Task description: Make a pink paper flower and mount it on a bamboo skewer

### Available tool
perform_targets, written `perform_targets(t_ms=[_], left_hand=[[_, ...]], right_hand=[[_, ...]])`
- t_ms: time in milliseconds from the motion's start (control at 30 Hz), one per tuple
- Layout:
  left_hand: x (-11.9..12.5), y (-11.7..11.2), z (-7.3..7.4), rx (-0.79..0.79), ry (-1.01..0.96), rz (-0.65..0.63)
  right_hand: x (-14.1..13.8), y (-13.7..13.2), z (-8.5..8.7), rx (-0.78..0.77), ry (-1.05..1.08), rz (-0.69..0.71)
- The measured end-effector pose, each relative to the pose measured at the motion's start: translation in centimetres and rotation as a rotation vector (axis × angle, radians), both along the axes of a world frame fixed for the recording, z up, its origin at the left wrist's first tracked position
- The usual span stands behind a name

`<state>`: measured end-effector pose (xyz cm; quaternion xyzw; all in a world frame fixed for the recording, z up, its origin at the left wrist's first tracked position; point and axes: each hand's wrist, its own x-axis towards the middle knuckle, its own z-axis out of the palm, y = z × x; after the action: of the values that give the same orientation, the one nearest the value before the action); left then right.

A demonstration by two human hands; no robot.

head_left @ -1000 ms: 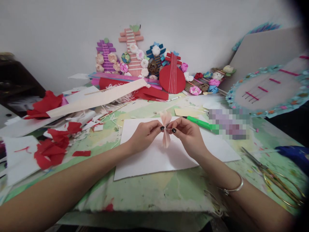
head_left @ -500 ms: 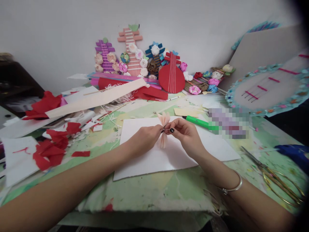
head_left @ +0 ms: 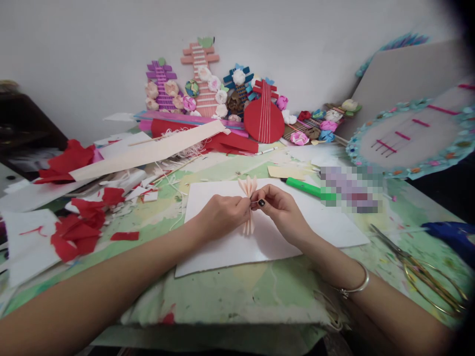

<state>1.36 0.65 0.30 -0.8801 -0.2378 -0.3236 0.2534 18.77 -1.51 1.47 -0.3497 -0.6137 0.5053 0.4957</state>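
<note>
My left hand [head_left: 228, 212] is closed, pinching a pleated strip of pale peach paper [head_left: 248, 186] at its middle. The pleats fan out above and below the fingers like a bow. Close beside it, my right hand [head_left: 280, 207] pinches a thin strand, perhaps thread or wire, that runs to the paper's middle. Both hands are above a white board [head_left: 222, 259] lying on the green-painted table cover [head_left: 208, 301]. Past my right hand lies a green pen-like tool [head_left: 304, 187] with a dark tip.
Gold-handled scissors [head_left: 417, 267] lie at the right, near a dark blue object [head_left: 451, 237]. Red paper scraps [head_left: 79, 227] and a long cream strip [head_left: 156, 148] cover the left. Decorated paper instruments, one a red lute [head_left: 263, 121], stand along the wall.
The pleated paper has turned slightly in my left hand, its lower fan now showing narrower. Both hands have shifted a little to the left.
</note>
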Motion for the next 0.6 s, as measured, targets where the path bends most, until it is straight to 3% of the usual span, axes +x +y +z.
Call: perform_targets(t_ms=[233, 600], left_hand=[[0.12, 0.44, -0.70, -0.132, -0.156, -0.062], [0.23, 0.21, -0.04, -0.320, -0.255, -0.124]], right_hand=[[0.12, 0.18, -0.53, -0.033, 0.075, 0.041], [0.16, 0.16, -0.49, -0.026, 0.132, 0.052]])
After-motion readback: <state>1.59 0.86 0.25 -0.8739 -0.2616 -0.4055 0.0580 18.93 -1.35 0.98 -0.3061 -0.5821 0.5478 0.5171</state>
